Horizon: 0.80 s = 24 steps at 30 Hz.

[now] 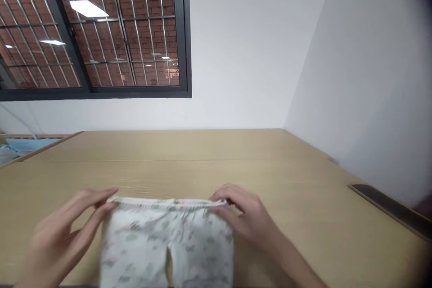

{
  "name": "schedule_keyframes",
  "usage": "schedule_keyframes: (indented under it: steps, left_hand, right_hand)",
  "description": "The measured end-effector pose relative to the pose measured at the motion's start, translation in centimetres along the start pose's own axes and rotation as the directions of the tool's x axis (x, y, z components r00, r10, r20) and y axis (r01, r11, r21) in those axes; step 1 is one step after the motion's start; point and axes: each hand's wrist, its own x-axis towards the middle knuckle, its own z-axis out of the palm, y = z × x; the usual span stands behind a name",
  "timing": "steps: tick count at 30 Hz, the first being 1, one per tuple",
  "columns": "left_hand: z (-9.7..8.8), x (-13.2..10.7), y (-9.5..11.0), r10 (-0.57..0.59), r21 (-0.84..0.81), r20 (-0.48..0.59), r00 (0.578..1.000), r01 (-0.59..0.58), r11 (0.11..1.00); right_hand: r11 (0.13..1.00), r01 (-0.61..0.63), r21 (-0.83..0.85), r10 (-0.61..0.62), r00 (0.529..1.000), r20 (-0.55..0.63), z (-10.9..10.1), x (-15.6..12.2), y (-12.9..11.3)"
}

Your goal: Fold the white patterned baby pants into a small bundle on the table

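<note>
A small pair of white pants (pixel 145 238) with a green and grey print hangs from both hands at the near side of the table. Its gathered elastic waistband runs level across the top, and a gap parts the two legs below. My left hand (pixel 74 229) pinches the left end of the waistband between thumb and fingers. At the other end, my right hand (pixel 241 211) grips the waistband corner the same way. The lower legs run out of the bottom of the picture.
A wide wooden table (pixel 270 175) reaches back to a white wall (pixel 243 45). A barred window (pixel 118 31) is at upper left. Along the right edge lies a dark strip (pixel 388 207). Blue material (pixel 29 145) shows beyond the table's left edge.
</note>
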Motion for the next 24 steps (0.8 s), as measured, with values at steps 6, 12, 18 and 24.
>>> schedule_keyframes:
  steps: [6, 12, 18, 24]
  left_hand:
    - [11.5, 4.6, -0.6, -0.036, -0.083, 0.267, 0.963, 0.06, 0.995]
    - [22.4, 4.4, -2.9, -0.066, -0.033, 0.443, 0.894, 0.09, 0.995]
    - [29.2, 5.1, -5.1, -0.121, 0.037, 0.452, 0.884, 0.117, 0.992]
    - [32.7, 6.9, -6.7, -0.202, 0.046, 0.427, 0.881, 0.202, 0.978]
  right_hand:
    - [0.961, -0.082, -0.263, 0.075, 0.996, -0.036, -2.3, 1.7, 7.3]
    - [0.887, -0.174, -0.429, 0.211, 0.977, 0.039, 0.2, 1.9, 16.1]
    - [0.808, -0.207, -0.551, 0.257, 0.966, 0.013, 1.4, 3.8, 23.3]
    - [0.803, -0.228, -0.551, 0.267, 0.964, -0.009, 1.6, 6.5, 27.1]
